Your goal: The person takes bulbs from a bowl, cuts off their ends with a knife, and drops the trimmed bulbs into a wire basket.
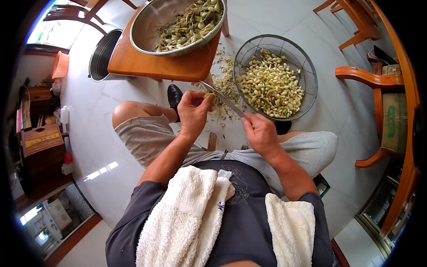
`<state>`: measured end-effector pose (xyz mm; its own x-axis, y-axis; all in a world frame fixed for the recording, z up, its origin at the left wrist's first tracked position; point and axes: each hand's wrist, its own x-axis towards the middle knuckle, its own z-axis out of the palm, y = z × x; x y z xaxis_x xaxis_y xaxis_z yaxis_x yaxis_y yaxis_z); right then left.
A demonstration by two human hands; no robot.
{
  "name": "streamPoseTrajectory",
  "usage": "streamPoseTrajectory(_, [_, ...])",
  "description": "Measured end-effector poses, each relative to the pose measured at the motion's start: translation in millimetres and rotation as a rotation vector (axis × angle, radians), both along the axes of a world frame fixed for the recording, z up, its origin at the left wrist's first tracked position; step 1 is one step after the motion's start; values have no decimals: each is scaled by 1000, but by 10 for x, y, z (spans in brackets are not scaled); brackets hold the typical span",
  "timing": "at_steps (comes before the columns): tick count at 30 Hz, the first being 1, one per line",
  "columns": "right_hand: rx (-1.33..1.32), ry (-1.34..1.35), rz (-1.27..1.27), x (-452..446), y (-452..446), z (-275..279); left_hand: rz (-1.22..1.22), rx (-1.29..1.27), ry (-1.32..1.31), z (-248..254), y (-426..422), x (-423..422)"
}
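My left hand (193, 111) pinches a small greenish bulb (208, 95) between thumb and fingers. In my right hand (261, 133) is a knife (224, 100), its long blade pointing up and left, with the tip near the wooden stool. Beyond my left hand, a metal colander (147, 33) of untrimmed bulbs with stems (191, 26) rests on the wooden stool (155, 66). A round wire basket (311, 84) holding many pale trimmed bulbs (271, 84) stands on the floor, beyond my right hand.
Scraps (220, 82) litter the floor between stool and basket. A metal bucket (100, 55) stands left of the stool. Wooden chairs (364, 78) and a cardboard box (394, 122) are at the right. A wooden cabinet (42, 142) is at the left.
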<state>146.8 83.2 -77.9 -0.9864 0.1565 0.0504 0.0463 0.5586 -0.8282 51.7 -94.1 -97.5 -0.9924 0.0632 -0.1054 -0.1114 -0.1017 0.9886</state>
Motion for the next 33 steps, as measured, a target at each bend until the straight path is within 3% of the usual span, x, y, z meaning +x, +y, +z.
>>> streamPoseTrajectory(1, [1, 19, -20, 11, -15, -32, 1, 0, 9, 14, -5, 4])
streamPoseTrajectory(4, [251, -424, 186, 28, 114, -338, -5, 16, 38, 109, -35, 2])
streamPoseTrajectory(5, [223, -474, 187, 60, 136, -356, -7, 33, 51, 157, -28, -16])
streamPoseTrajectory(15, [343, -532, 315, 71, 200, -605, -297, -35, -99, 308, 706, -315])
streamPoseTrajectory(18, [317, -508, 327, 85, 235, -677, -548, -140, -117, 433, 1159, -420])
streamPoseTrajectory(22, [299, -549, 288, 69, 250, -610, -653, -407, 349, 696, 1189, -612])
streamPoseTrajectory(24, [301, -553, 301, 40, 240, -501, -545, -356, 221, 1031, 997, -871])
streamPoseTrajectory(27, [324, -514, 339, 40, 236, -493, -266, -537, 388, 1211, 611, -1626])
streamPoseTrajectory(29, [315, -519, 360, 49, 221, -522, -144, -560, 313, 1056, 340, -2313])
streamPoseTrajectory(33, [277, -612, 419, -39, 211, -448, -245, -919, 234, 593, -53, -3308])
